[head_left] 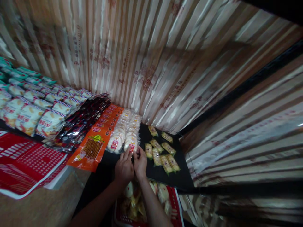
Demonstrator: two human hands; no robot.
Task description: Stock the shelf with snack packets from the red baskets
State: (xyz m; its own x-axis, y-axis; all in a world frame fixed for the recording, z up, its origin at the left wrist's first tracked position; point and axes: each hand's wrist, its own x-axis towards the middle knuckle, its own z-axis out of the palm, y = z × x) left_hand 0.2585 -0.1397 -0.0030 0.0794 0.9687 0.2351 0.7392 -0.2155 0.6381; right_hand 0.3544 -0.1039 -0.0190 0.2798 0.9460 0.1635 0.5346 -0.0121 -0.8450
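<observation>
Both my hands are at the front end of two rows of clear-wrapped round white rice crackers. My left hand [124,166] has its fingers closed at the lower edge of the front rice cracker packet [129,142] in the right row. At that packet's right corner, my right hand [140,161] has its fingers bent in a pinch on the wrapper. The left row of rice cracker packets [115,143] lies just beside it. The thumbs and the packet's lower edge are partly hidden by the hands.
Several small yellow-green packets [156,157] lie on the black tabletop [151,175] to the right. Leftward are a long orange snack bag [94,138], dark shiny packets [80,121] and rows of white bags [48,121]. Red baskets [21,160] stand below; a striped plastic sheet [142,56] hangs behind.
</observation>
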